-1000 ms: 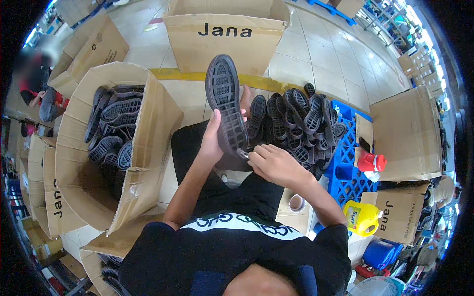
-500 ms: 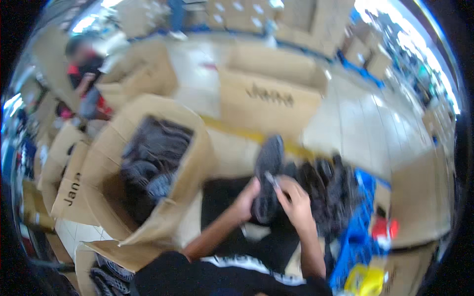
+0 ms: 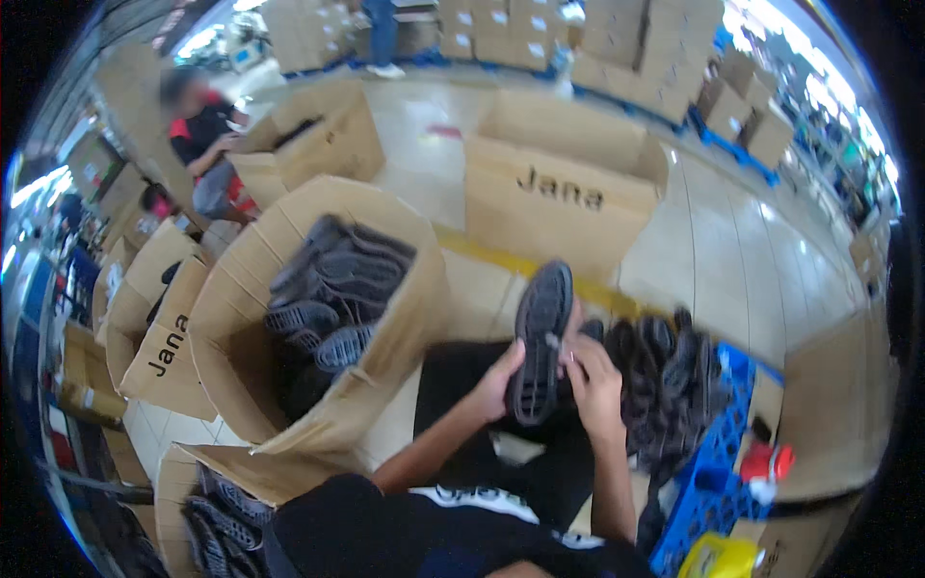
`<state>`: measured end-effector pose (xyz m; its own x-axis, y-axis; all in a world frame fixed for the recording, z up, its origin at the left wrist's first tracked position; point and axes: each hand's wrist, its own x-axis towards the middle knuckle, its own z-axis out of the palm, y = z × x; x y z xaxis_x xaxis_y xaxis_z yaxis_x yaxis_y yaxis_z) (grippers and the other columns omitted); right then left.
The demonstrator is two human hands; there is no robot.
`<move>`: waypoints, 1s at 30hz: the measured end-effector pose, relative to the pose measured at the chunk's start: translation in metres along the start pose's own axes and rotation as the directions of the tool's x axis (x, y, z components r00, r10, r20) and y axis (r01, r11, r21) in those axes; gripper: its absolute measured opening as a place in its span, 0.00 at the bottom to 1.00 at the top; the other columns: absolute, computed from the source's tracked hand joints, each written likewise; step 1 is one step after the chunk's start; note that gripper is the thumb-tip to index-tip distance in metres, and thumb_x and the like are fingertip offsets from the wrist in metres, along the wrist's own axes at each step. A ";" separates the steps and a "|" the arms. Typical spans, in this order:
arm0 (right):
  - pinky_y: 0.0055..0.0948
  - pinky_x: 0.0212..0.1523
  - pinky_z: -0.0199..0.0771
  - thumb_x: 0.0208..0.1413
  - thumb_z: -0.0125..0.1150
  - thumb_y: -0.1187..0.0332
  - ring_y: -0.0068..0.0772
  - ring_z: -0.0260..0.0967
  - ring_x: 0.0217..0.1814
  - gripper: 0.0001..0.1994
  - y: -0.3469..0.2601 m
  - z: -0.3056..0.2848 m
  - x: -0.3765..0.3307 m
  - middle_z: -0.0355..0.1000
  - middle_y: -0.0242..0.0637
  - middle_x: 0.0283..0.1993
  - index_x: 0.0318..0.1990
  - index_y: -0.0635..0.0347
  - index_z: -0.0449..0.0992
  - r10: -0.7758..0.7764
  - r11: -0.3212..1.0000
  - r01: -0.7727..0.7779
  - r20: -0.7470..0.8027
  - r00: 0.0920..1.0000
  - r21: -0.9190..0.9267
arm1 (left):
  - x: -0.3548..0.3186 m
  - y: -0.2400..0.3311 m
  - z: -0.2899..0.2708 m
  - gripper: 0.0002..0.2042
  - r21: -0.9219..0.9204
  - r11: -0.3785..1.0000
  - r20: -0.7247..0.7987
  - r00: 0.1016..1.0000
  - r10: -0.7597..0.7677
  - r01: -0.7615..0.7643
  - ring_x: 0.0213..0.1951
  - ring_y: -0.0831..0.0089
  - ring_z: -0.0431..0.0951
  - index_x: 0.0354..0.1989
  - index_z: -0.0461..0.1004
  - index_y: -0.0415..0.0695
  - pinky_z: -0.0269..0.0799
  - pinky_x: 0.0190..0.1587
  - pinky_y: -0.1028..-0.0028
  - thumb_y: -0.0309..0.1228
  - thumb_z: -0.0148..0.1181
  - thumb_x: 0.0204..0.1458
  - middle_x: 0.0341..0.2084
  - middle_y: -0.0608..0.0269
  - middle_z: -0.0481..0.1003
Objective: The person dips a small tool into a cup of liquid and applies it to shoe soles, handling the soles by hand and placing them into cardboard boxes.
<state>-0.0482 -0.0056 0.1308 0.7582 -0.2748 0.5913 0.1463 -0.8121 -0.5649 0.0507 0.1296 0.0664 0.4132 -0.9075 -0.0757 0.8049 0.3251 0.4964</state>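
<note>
I hold a dark grey shoe sole (image 3: 538, 337) upright in front of me, tread side toward the camera. My left hand (image 3: 499, 378) grips its lower left edge. My right hand (image 3: 593, 380) is closed on its right side, fingers against the edge. Just right of my hands lies a pile of several similar dark soles (image 3: 665, 371) on a blue plastic crate (image 3: 718, 462). To my left stands an open cardboard box (image 3: 289, 376) filled with more dark soles (image 3: 332, 294).
A large closed-sided cardboard box (image 3: 559, 193) stands ahead on the tiled floor. More cardboard boxes (image 3: 159, 328) line the left, one at lower left holding soles (image 3: 217, 511). A seated person (image 3: 207, 135) works at far left. A red item (image 3: 766, 460) and yellow container (image 3: 718, 559) sit right.
The camera view swung left and up, showing more of the room. Both hands stayed on the sole, which now stands lower and closer to my lap than a second ago.
</note>
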 end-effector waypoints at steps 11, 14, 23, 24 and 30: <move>0.34 0.43 0.73 0.46 0.62 0.76 0.41 0.72 0.42 0.06 -0.013 0.003 -0.004 0.73 0.42 0.43 0.33 0.65 0.74 -0.149 0.972 0.162 0.084 0.985 -0.172 | -0.008 -0.014 -0.006 0.26 -0.019 0.999 -0.049 0.998 -0.030 0.029 0.48 0.68 0.74 0.56 0.62 0.41 0.70 0.51 0.66 0.50 0.37 0.62 0.46 0.58 0.72; 0.34 0.42 0.73 0.44 0.62 0.75 0.41 0.72 0.41 0.07 -0.018 0.003 -0.017 0.72 0.41 0.43 0.33 0.65 0.74 -0.194 0.956 0.219 0.138 0.971 -0.196 | -0.006 -0.020 -0.005 0.26 -0.014 1.000 -0.108 0.994 -0.013 0.011 0.47 0.68 0.74 0.57 0.62 0.40 0.71 0.51 0.67 0.51 0.36 0.62 0.46 0.58 0.72; 0.34 0.44 0.73 0.41 0.58 0.76 0.42 0.70 0.44 0.12 -0.039 -0.019 -0.056 0.68 0.42 0.48 0.37 0.65 0.71 -0.124 0.989 0.145 0.423 0.898 -0.020 | 0.000 -0.005 -0.006 0.31 0.046 0.998 0.011 0.999 0.050 -0.051 0.49 0.64 0.72 0.58 0.60 0.38 0.70 0.50 0.65 0.55 0.32 0.61 0.50 0.51 0.69; 0.33 0.43 0.73 0.42 0.58 0.76 0.41 0.70 0.44 0.11 -0.040 -0.021 -0.057 0.69 0.41 0.47 0.36 0.65 0.71 -0.110 0.993 0.116 0.456 0.883 0.015 | 0.001 -0.004 -0.007 0.31 0.042 0.998 0.003 0.999 0.048 -0.048 0.49 0.64 0.72 0.58 0.60 0.38 0.70 0.50 0.64 0.55 0.32 0.61 0.50 0.51 0.69; 0.32 0.44 0.75 0.48 0.61 0.78 0.42 0.73 0.44 0.06 -0.026 -0.017 -0.032 0.72 0.43 0.44 0.35 0.64 0.74 0.011 0.998 -0.025 0.245 0.969 0.054 | 0.002 -0.006 -0.004 0.31 0.003 1.000 0.028 0.999 0.016 -0.016 0.49 0.65 0.72 0.58 0.61 0.39 0.70 0.51 0.65 0.54 0.33 0.61 0.50 0.54 0.70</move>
<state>-0.0871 0.0154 0.1367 0.8924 -0.1495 0.4257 0.1610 -0.7759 -0.6099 0.0486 0.1269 0.0599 0.4140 -0.9092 -0.0440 0.7970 0.3387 0.5001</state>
